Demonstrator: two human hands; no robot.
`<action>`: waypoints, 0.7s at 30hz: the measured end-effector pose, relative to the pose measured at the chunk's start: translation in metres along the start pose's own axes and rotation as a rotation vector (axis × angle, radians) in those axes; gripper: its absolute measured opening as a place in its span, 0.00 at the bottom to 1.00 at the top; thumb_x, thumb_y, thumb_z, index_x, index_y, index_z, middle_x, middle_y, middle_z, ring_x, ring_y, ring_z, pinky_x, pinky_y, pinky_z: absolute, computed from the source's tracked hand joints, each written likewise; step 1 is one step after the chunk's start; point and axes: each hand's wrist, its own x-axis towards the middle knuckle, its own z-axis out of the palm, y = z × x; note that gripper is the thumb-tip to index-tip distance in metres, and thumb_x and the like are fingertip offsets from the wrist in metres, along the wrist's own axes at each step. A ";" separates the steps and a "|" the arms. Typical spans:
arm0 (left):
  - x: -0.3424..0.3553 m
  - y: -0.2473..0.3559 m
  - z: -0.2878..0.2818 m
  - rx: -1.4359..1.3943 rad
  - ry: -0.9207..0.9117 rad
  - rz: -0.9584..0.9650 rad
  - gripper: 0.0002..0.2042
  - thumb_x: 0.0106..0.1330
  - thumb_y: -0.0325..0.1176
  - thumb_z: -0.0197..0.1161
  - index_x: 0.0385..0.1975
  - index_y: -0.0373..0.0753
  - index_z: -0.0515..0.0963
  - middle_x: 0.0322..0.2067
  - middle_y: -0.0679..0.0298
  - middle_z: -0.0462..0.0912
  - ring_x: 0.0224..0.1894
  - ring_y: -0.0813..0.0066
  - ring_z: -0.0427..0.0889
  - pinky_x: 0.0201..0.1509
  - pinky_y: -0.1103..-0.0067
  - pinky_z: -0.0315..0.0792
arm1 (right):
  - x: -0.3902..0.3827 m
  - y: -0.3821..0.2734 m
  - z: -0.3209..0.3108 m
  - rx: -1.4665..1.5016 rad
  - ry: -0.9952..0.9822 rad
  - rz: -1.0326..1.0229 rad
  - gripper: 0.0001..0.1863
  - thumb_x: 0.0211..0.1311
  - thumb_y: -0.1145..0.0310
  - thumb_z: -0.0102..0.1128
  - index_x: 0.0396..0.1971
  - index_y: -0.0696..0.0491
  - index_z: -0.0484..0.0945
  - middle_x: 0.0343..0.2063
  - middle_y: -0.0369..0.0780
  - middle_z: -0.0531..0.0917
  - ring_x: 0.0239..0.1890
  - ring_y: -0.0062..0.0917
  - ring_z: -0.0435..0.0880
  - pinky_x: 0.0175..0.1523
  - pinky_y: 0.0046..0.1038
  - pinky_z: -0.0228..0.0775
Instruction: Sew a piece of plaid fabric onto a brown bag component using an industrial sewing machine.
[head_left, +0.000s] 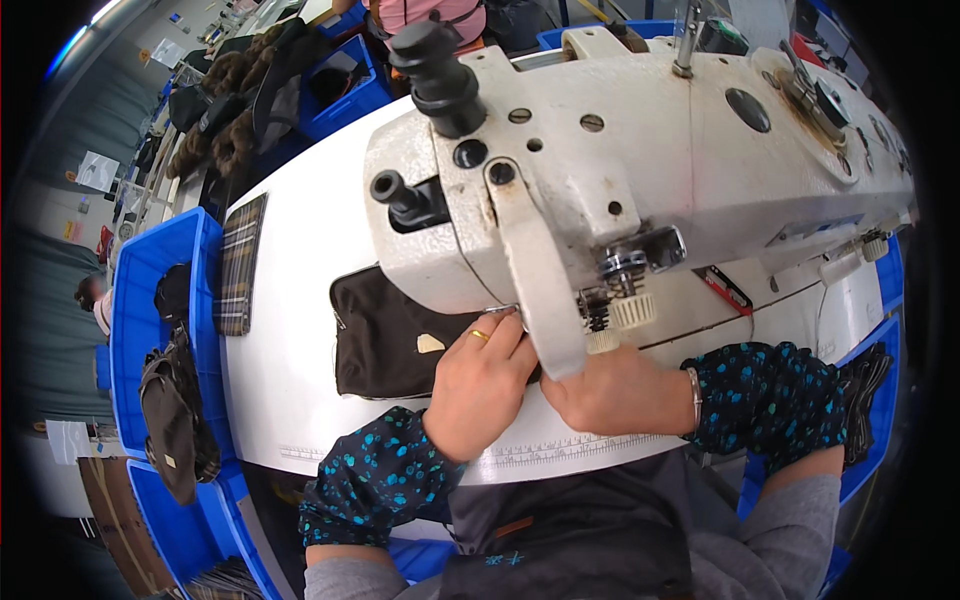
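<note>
A dark brown fabric piece [385,335] with a curved corner and a small cream patch [430,343] lies under the head of a white sewing machine [600,140]. On its right part rests my left hand [475,380], a ring on one finger. Those fingers are bent and pressed together on the cloth, close to the needle area. My right hand [610,390] is curled closed at the fabric's right edge; the machine's pale lever [540,285] hides its fingertips. The machine head covers the needle and the stitching point.
A plaid fabric piece [240,265] lies at the table's left edge. Blue bins [205,290] holding dark cloth pieces stand at left, another blue bin [870,440] at right. A red-and-black tool [727,290] lies behind my right hand. A printed ruler [540,452] runs along the front edge.
</note>
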 end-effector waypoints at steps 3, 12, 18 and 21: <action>0.004 -0.003 0.001 -0.073 -0.043 -0.053 0.23 0.51 0.22 0.62 0.51 0.37 0.83 0.43 0.57 0.83 0.41 0.54 0.83 0.43 0.67 0.78 | -0.001 0.002 0.003 0.019 0.003 0.048 0.06 0.48 0.69 0.59 0.22 0.56 0.78 0.15 0.34 0.72 0.16 0.19 0.75 0.20 0.24 0.64; 0.004 -0.008 0.004 -0.041 -0.012 -0.015 0.12 0.47 0.25 0.63 0.35 0.37 0.80 0.36 0.61 0.77 0.37 0.60 0.78 0.40 0.70 0.76 | 0.002 0.005 0.003 0.057 0.039 0.092 0.06 0.49 0.69 0.60 0.25 0.56 0.80 0.15 0.33 0.74 0.16 0.21 0.77 0.21 0.25 0.66; -0.003 -0.012 -0.007 0.014 0.110 -0.030 0.25 0.41 0.23 0.72 0.46 0.41 0.84 0.41 0.63 0.84 0.39 0.59 0.84 0.40 0.68 0.78 | 0.000 0.003 0.002 0.031 0.053 0.074 0.08 0.47 0.68 0.61 0.25 0.58 0.80 0.15 0.34 0.74 0.16 0.20 0.76 0.19 0.24 0.65; -0.003 -0.009 -0.006 0.017 0.099 0.020 0.21 0.44 0.24 0.71 0.43 0.42 0.85 0.40 0.66 0.83 0.39 0.63 0.84 0.39 0.71 0.77 | -0.002 0.000 0.003 0.009 0.036 0.042 0.08 0.46 0.68 0.60 0.23 0.58 0.80 0.15 0.36 0.73 0.16 0.19 0.75 0.18 0.24 0.64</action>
